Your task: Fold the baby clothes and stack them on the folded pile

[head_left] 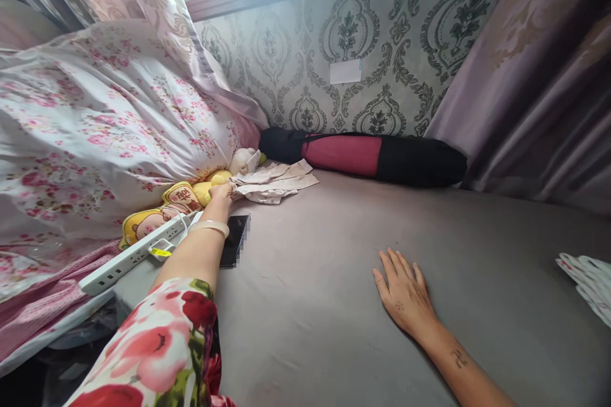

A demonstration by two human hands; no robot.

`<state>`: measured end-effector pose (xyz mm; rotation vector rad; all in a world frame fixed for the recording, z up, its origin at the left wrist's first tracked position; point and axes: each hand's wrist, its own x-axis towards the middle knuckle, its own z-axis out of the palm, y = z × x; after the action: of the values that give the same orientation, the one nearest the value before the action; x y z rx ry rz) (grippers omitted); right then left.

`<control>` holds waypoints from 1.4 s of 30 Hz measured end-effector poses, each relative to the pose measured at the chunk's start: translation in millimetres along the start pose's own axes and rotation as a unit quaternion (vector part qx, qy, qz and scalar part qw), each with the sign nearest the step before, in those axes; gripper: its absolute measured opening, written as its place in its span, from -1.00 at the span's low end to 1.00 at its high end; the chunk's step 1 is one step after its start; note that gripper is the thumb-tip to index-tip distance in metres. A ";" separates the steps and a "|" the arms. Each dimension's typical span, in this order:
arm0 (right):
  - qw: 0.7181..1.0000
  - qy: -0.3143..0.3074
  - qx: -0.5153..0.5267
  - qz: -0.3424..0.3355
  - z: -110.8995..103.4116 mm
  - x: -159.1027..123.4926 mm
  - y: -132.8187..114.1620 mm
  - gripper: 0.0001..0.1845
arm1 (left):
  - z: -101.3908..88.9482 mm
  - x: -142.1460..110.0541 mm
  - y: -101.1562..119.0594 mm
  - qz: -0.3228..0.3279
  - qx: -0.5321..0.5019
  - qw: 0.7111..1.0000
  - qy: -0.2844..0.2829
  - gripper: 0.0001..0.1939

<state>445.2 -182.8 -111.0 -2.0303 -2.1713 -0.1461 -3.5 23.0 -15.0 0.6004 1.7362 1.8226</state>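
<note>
My left hand (222, 191) reaches far forward along the bed and its fingers close on a yellow plush toy (212, 184) tucked under the floral quilt (109, 127). A pale bangle sits on that wrist. Just beside the forearm lie a black phone (235, 239) and a white power strip (128, 257). My right hand (403, 292) rests flat on the grey bed sheet (334, 305), fingers spread, holding nothing.
A crumpled pale cloth (274, 179) lies past the toy. A black and red bolster (367, 156) runs along the patterned wall. Mauve curtains (539, 76) hang at right. A floral cloth (589, 280) shows at the right edge.
</note>
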 end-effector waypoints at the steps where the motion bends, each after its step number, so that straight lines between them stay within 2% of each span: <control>1: 1.000 -0.002 0.000 0.001 -0.3 0.1 -0.1 -0.36 | 1.5 -0.2 1.5 -0.013 0.006 1.000 0.013 -0.79; 3: 1.000 -0.009 0.000 0.002 -1.6 0.3 -0.5 -0.36 | 4.9 -1.2 5.0 -0.032 0.011 0.999 0.029 -0.77; 5: 1.000 -0.014 -0.001 0.002 -3.1 0.5 -1.0 -0.36 | 9.1 -3.7 8.2 -0.034 -0.002 0.999 0.016 -0.81; 12: 1.000 -0.011 0.006 0.002 -3.2 0.1 -0.8 -0.37 | 29.8 -27.2 11.1 -0.019 -0.096 0.990 -0.100 -0.76; 18: 1.000 -0.012 0.005 0.004 -3.5 0.3 -1.1 -0.37 | 67.8 -61.4 2.3 -0.020 -0.171 0.974 -0.144 -0.74; 23: 1.000 -0.020 0.006 0.004 -6.1 0.8 -2.0 -0.38 | 108.9 -106.7 -14.6 -0.049 -0.232 0.953 -0.190 -0.76; 27: 1.000 -0.020 0.007 0.000 -5.7 0.6 -1.1 -0.38 | 133.7 -150.6 -32.5 -0.073 -0.257 0.933 -0.242 -0.76; 30: 1.000 -0.009 0.013 -0.005 -4.1 -0.1 0.1 -0.38 | 146.8 -185.8 -46.4 -0.108 -0.299 0.901 -0.295 -0.75; 32: 1.000 0.000 0.022 -0.010 -3.1 -0.7 0.6 -0.38 | 152.7 -210.4 -55.0 -0.127 -0.311 0.875 -0.349 -0.74; 34: 0.999 0.011 0.035 -0.012 -2.1 -1.2 1.4 -0.40 | 156.1 -235.4 -62.5 -0.143 -0.314 0.858 -0.381 -0.71; 38: 0.996 0.050 0.079 -0.009 1.3 -0.2 6.1 -0.45 | 155.6 -281.2 -72.9 -0.165 -0.298 0.846 -0.411 -0.66; 42: 0.984 0.104 0.143 0.005 5.0 3.4 15.9 -0.52 | 147.0 -313.1 -75.0 -0.179 -0.263 0.844 -0.432 -0.68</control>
<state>460.5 -177.4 -115.9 -1.7809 -1.9295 -0.0391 334.1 -71.3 -64.0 0.6578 0.6443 1.3329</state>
